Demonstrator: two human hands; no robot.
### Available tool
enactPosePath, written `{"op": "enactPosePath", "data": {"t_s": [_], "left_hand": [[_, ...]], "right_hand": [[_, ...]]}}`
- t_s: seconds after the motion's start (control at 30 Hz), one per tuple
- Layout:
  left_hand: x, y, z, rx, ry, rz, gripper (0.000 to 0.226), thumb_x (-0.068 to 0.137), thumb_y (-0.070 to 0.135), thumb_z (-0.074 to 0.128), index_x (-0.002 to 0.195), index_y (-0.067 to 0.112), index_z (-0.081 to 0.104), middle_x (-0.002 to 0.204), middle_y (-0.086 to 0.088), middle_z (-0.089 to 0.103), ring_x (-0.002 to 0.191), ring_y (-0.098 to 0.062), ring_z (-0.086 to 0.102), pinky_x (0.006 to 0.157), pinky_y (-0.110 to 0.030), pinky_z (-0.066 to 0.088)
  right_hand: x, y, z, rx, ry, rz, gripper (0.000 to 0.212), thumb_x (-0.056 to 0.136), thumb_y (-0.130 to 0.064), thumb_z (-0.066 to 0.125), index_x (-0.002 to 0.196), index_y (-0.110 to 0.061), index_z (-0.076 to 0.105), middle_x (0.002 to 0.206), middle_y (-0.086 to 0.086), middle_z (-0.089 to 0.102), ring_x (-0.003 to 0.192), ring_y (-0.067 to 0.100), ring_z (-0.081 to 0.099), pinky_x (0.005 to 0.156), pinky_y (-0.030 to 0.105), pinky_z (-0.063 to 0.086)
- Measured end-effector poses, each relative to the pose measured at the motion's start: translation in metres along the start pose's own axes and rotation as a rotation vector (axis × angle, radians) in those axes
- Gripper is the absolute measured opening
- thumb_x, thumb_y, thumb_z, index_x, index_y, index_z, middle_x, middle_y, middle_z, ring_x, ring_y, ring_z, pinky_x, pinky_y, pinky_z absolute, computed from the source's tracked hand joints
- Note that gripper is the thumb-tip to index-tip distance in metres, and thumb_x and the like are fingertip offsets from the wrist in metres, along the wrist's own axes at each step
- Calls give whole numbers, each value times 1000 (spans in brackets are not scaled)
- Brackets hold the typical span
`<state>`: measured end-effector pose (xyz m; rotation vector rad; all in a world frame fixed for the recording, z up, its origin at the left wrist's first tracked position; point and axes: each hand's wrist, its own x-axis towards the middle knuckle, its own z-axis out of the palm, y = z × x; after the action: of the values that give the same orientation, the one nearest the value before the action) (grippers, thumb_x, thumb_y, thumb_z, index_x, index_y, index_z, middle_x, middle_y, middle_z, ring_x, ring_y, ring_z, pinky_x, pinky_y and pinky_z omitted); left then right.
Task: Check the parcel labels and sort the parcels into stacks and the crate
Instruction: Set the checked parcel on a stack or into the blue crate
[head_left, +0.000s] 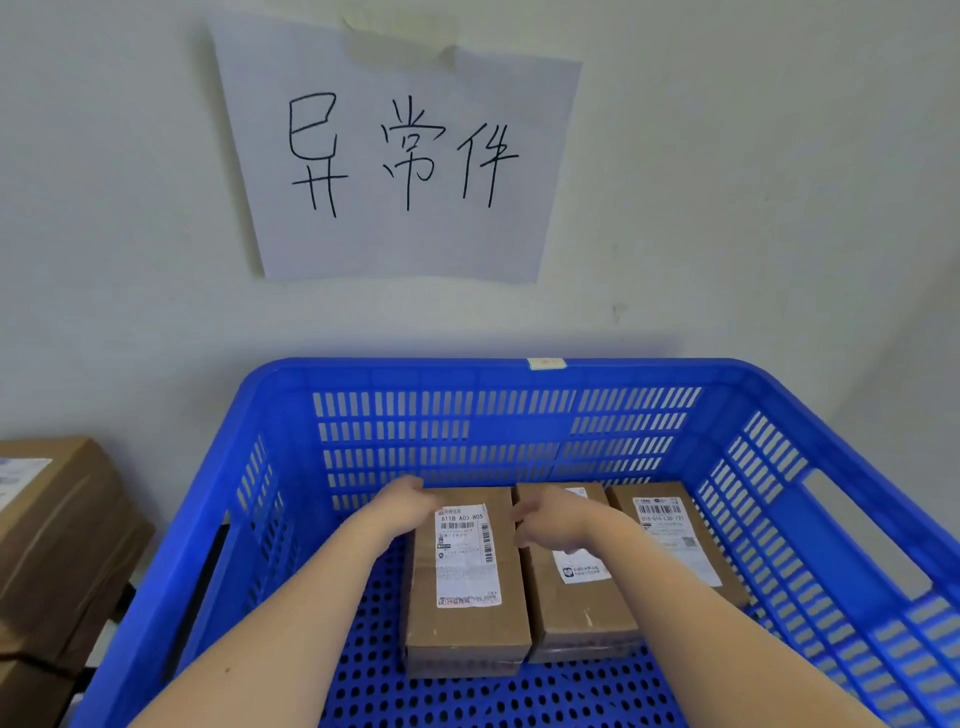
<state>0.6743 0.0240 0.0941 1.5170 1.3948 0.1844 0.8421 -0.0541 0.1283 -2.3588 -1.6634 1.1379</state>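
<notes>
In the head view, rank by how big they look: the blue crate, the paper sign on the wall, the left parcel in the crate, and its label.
Largest to smallest:
1. blue crate
2. paper sign
3. left parcel
4. label
The sign hangs farther away, so this is apparent size only.

Place was parcel-sorting room. Around left hand (408, 506) and right hand (545, 525) stood big blue slotted plastic crate (363, 371). At hands lay brown cardboard parcels (462, 623) bearing white barcode shipping labels (467, 551). Above hands, handwritten white paper sign (400, 156) was taped to pale wall (727, 208). Left of left hand sat stacked brown cartons (57, 530).
</notes>
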Motion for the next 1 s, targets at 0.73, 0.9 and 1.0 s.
{"op": "enactPosePath", "data": {"t_s": [0.73, 0.9, 1.0], "left_hand": [[-161, 9, -127, 497, 699, 426, 32, 92, 33, 55, 124, 28, 56, 125, 10, 58, 113, -10, 55, 92, -29, 43], [-194, -35, -159, 512, 858, 429, 32, 92, 33, 54, 124, 30, 55, 130, 10, 53, 117, -10, 51, 87, -27, 38], [-214, -67, -184, 491, 919, 429, 30, 93, 34, 53, 123, 30, 55, 129, 10, 53, 114, -10, 52, 83, -25, 39]], "right_hand": [[-74, -155, 20, 213, 583, -609, 25, 88, -18, 52, 106, -25, 68, 100, -8, 66, 90, 11, 60, 78, 30, 52], [-95, -210, 53, 174, 564, -700, 25, 86, -19, 54, 106, -25, 69, 104, -7, 67, 98, 12, 61, 83, 31, 51], [-105, -246, 75, 152, 559, -730, 26, 86, -20, 54, 107, -26, 68, 106, -8, 67, 99, 11, 61, 84, 32, 51]]}}
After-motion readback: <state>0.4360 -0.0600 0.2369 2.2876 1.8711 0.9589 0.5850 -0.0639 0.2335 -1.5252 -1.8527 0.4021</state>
